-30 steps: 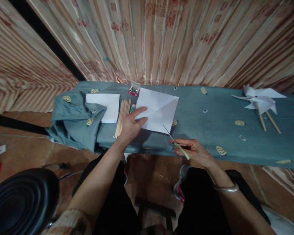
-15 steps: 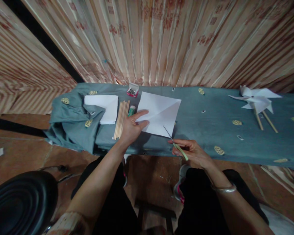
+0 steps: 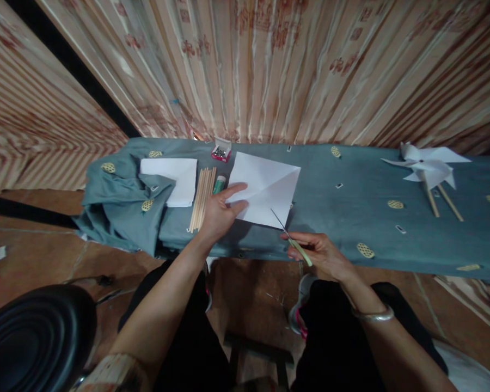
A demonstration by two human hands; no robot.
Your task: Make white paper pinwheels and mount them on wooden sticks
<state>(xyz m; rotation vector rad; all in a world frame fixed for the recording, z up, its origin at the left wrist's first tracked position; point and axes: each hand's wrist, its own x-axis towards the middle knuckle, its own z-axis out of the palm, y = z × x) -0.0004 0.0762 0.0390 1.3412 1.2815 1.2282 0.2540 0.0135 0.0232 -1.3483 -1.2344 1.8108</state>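
A creased white paper sheet [image 3: 265, 188] lies tilted above the cloth-covered bench. My left hand [image 3: 220, 213] grips its left edge, thumb and forefinger on top, the other fingers hidden beneath. In my right hand [image 3: 322, 253] is a pair of scissors [image 3: 302, 254] with light green handles. Their blades reach over the sheet's lower right part, close to the corner, pointing up and left. Just left of the sheet are a green glue stick [image 3: 219, 185], partly covered by my left hand, and a bundle of thin wooden sticks [image 3: 203, 198].
Behind the sheet stands a small open box of metal pins [image 3: 221, 151]. More white paper [image 3: 183, 182] lies at left beside bunched cloth [image 3: 118, 190]. White paper pinwheels [image 3: 428, 163] on sticks rest at the right. A curtain [image 3: 261, 71] hangs along the bench's far side.
The sheet's right corner and the scissors have shifted very slightly left. My left hand stays in place on the paper.
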